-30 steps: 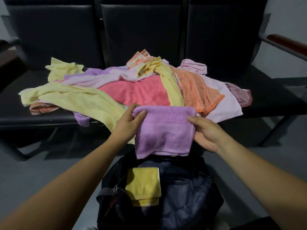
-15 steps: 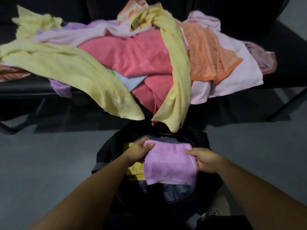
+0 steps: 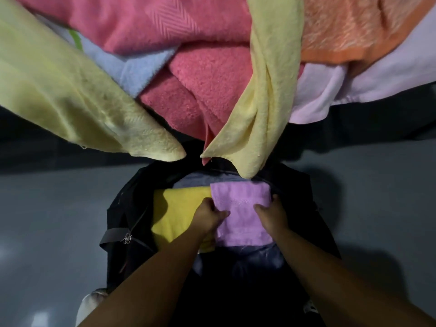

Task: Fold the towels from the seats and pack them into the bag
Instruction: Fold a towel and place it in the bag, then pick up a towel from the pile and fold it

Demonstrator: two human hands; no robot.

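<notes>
A folded purple towel [image 3: 243, 208] lies inside the open black bag [image 3: 122, 208], to the right of a folded yellow towel [image 3: 179, 208]. My left hand [image 3: 207, 215] grips the purple towel's left edge, thumb on top. My right hand [image 3: 273, 215] grips its right edge, fingers tucked down its side. Above the bag hangs a heap of unfolded towels: two pale yellow ones [image 3: 70, 95], a pink one [image 3: 193, 90], an orange one [image 3: 354, 31], a light blue one [image 3: 132, 67] and a pale lilac one [image 3: 354, 83].
The bag stands on a grey floor [image 3: 47, 220] with a buckle strap [image 3: 118, 237] on its left side. The pale yellow towel ends dangle down to the bag's far rim. Dark seat edge runs behind the heap.
Both hands lowered the purple towel from in front of the seats into the bag beside the yellow towel. The camera has tilted down and come closer to the bag.
</notes>
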